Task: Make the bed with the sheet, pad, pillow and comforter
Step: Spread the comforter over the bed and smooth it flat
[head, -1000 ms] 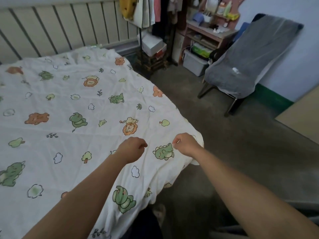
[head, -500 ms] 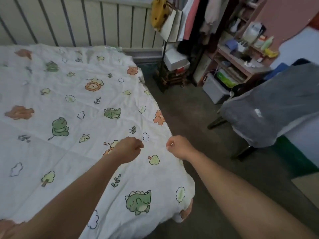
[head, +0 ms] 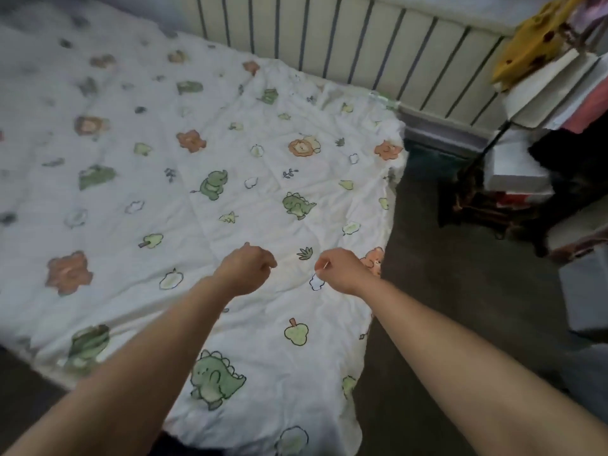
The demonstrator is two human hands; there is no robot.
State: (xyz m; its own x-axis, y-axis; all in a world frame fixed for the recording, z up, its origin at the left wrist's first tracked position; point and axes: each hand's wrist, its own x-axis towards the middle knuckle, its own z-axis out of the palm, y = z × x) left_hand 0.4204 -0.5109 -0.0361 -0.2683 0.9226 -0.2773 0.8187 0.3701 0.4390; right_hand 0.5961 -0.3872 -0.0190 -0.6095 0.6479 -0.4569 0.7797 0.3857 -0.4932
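Hanging over comforter (head: 230, 179) near its right edge: left hand (head: 245, 269) curled, hold unclear; right hand (head: 343, 273) pinching thin white bit (head: 325, 266); cloth likely soft, light; grip its hem.

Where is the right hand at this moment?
In the head view, the right hand is right of centre, over the comforter near its right edge, between the left hand and an orange bear print.

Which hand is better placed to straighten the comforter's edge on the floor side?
Right. The right hand hovers nearest that edge of the comforter; the left hand is farther in, toward its middle.
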